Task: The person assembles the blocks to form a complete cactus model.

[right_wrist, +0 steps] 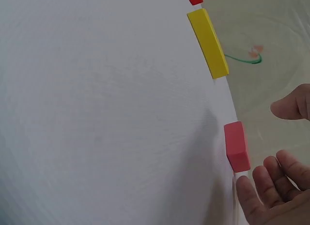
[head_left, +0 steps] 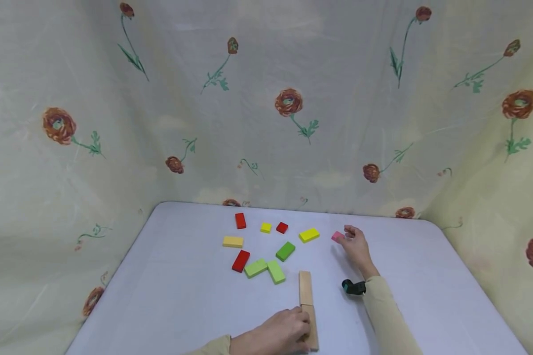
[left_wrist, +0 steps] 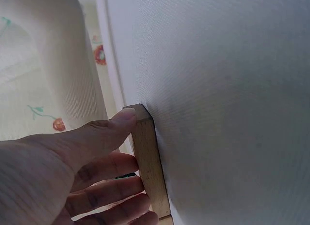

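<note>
In the head view, my left hand [head_left: 279, 331] is at the near one of two plain wooden blocks that stand end to end. Its thumb presses an end corner of that wooden block [left_wrist: 150, 162] in the left wrist view, and the fingertips lie along its side. At the right, my right hand [head_left: 356, 249] reaches over a small pink block [head_left: 337, 236]. Thumb and fingers are spread apart around the pink block [right_wrist: 236, 147] in the right wrist view, without a visible grip on it. The far wooden block [head_left: 305, 288] touches the near one.
Several coloured blocks lie on the white table [head_left: 169, 296]: yellow [head_left: 309, 235], green [head_left: 285, 251], light green [head_left: 276, 272], red [head_left: 241, 261] and pale orange [head_left: 233, 241] among them. A dark device [head_left: 353, 287] is on the right wrist. Flowered curtains [head_left: 248, 123] surround the table.
</note>
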### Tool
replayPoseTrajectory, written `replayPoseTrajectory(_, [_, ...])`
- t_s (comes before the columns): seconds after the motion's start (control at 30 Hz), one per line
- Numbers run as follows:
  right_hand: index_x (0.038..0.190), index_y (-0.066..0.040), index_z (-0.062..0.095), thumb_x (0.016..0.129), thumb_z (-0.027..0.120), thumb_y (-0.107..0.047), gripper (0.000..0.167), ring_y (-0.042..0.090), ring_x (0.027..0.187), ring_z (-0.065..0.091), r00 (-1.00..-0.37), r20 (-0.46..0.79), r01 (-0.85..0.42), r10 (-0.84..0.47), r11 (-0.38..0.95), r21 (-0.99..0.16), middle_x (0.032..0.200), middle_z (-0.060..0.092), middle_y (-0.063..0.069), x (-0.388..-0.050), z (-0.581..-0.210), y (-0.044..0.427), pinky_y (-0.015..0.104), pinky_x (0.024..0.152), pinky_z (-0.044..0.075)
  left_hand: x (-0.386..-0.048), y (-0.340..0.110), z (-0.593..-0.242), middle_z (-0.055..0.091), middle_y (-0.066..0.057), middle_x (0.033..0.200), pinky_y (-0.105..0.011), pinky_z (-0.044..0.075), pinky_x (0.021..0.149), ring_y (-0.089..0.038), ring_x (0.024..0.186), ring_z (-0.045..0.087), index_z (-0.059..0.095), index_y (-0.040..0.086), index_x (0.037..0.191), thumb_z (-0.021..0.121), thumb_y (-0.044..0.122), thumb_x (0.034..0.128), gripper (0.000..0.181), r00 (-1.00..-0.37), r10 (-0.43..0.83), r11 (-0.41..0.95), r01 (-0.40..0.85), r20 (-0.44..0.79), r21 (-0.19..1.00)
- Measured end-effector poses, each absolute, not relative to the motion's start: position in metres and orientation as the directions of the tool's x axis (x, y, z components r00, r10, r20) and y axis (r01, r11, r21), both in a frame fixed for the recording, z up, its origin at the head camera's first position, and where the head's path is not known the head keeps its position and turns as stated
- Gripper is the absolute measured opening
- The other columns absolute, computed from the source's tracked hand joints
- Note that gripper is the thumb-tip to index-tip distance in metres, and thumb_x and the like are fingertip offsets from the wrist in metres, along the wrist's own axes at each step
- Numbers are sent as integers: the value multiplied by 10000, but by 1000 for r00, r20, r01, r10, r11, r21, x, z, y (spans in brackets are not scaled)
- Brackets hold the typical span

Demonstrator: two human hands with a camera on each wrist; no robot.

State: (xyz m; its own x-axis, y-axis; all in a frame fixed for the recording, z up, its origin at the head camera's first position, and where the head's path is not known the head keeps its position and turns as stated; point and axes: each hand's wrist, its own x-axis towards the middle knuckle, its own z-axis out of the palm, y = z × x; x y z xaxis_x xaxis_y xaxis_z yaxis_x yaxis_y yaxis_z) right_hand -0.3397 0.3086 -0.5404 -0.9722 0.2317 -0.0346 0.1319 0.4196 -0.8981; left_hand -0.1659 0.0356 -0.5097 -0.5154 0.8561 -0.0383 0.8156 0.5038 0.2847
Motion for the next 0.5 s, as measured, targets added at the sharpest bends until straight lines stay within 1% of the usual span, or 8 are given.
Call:
replayPoseTrajectory(0.17, [1422, 29, 354, 919, 593, -190, 599, 348, 1283, 391, -964, -90, 189, 249, 409, -893, 1427, 407, 226, -342, -546, 309, 474, 1066, 387, -166, 35, -509, 620, 137, 957, -72, 394, 644, 70, 806, 467, 738, 212, 964, 727, 365, 844, 194, -513, 857, 504, 813, -49, 290])
replayPoseTrajectory(0.33, [1407, 34, 378, 924, 587, -180, 568, 329, 1226, 420, -958, -90, 206, 273, 433, -878, 1388, 436, 222, -344, -554, 310, 458, 1028, 412, -168, 34, -509, 629, 130, 974, -74, 403, 650, 70, 819, 479, 740, 206, 966, 718, 364, 853, 196, -505, 862, 494, 812, -50, 311])
replayPoseTrajectory(0.5, [1377, 31, 414, 927, 591, -183, 529, 321, 1188, 440, -955, -71, 205, 289, 466, -861, 1353, 464, 214, -346, -559, 312, 445, 995, 424, -169, 34, -512, 644, 117, 972, -63, 399, 647, 68, 828, 495, 746, 193, 957, 714, 350, 861, 187, -484, 875, 465, 823, -24, 326])
